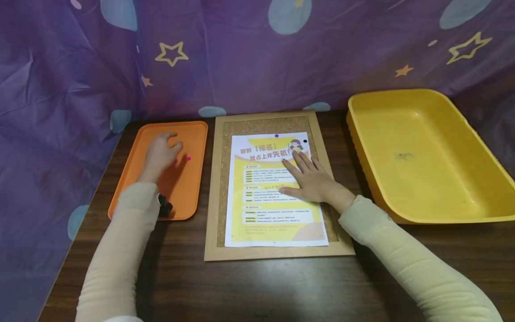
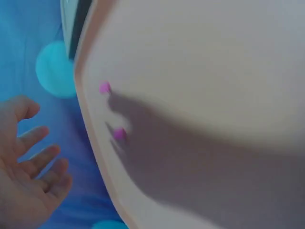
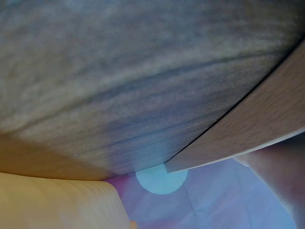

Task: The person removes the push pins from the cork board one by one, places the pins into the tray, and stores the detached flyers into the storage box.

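Observation:
My left hand (image 1: 160, 154) hovers over the orange tray (image 1: 183, 201), its fingers loosely bent with nothing between them. Two magenta push pins (image 1: 188, 158) lie in the tray close to that hand; the left wrist view shows both pins (image 2: 119, 134) apart from the fingers (image 2: 43, 157). With fingers spread, my right hand (image 1: 311, 182) rests on the printed paper (image 1: 277, 228), which lies over the corkboard (image 1: 261, 123). A purple push pin (image 1: 276, 135) sits at the paper's top edge, and a black push pin (image 1: 305, 141) at its top right corner.
A large yellow bin (image 1: 426, 161) stands right of the board. The board's wooden frame (image 1: 277, 257) lies on the dark wooden table (image 1: 241, 290). Behind the table hangs a purple curtain (image 1: 233, 58) with stars.

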Demonstrator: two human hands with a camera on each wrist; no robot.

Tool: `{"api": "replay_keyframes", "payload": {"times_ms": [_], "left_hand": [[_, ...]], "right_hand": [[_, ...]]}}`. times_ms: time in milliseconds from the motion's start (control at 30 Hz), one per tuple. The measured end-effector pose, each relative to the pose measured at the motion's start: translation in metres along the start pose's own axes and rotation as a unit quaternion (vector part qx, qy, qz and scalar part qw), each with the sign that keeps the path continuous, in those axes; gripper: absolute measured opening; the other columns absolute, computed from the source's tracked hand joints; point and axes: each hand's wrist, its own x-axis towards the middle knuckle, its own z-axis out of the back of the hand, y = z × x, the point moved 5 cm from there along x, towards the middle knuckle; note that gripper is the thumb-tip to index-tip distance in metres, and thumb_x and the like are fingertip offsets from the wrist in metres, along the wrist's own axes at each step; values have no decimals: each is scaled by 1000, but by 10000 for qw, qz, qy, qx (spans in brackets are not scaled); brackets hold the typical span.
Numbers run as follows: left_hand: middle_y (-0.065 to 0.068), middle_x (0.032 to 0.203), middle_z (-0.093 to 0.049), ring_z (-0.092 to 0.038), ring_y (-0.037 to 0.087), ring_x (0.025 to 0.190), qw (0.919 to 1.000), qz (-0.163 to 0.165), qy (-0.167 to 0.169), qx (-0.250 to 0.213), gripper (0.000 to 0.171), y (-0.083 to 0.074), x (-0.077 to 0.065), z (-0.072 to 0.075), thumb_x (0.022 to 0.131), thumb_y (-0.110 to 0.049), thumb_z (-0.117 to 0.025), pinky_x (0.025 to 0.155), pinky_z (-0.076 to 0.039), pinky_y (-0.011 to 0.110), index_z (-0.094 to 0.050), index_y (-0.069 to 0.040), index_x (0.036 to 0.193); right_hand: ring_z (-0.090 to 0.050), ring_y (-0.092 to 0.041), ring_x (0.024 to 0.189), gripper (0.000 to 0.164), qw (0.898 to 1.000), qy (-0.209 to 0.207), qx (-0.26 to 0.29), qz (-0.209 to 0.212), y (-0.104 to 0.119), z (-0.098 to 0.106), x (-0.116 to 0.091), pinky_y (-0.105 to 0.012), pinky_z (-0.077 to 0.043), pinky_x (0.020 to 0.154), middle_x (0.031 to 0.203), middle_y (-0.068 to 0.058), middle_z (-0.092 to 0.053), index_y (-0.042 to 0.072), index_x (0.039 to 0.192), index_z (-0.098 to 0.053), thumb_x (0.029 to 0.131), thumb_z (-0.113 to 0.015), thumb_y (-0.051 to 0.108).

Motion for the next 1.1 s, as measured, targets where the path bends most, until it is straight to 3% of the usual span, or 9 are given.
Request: {"api": "replay_keyframes", "payload": {"times_ms": [267, 600, 833, 1100], "left_hand": [[22, 151, -33, -31, 43, 138, 9966, -548, 6, 612, 53, -52, 15, -17, 97, -26, -47, 115, -24, 54, -39, -4, 144], [18, 152, -35, -30, 36, 141, 9847, -1230, 204, 1214, 55, -118, 28, -53, 97, -25, -52, 117, -25, 49, -38, -5, 145], [13, 154, -31, -28, 33, 143, 9790, -1462, 396, 1364, 51, -151, 33, -79, 98, -25, -49, 120, -19, 47, -39, -5, 144], [11, 152, -38, -34, 32, 140, 9748, -1707, 289, 1404, 46, -178, 37, -105, 95, -22, -55, 118, -25, 45, -47, -6, 138]], "right_hand": [[14, -33, 148, 87, 10000, -13, 20, 1, 0, 1, 0, -56, 5, 119, 160, -12, 17, 23, 155, 2, 91, -32, 71], [14, -33, 148, 88, 10000, -52, 7, 24, 0, 0, -1, -56, 6, 119, 160, -12, 17, 23, 155, 3, 90, -31, 72], [13, -33, 149, 88, 10000, -46, 8, -17, 0, 0, 0, -56, 6, 119, 160, -12, 16, 24, 155, 2, 90, -31, 73], [12, -33, 149, 88, 10000, -40, -25, -17, 0, 2, -1, -56, 4, 119, 160, -13, 15, 23, 155, 1, 90, -32, 72]]}}
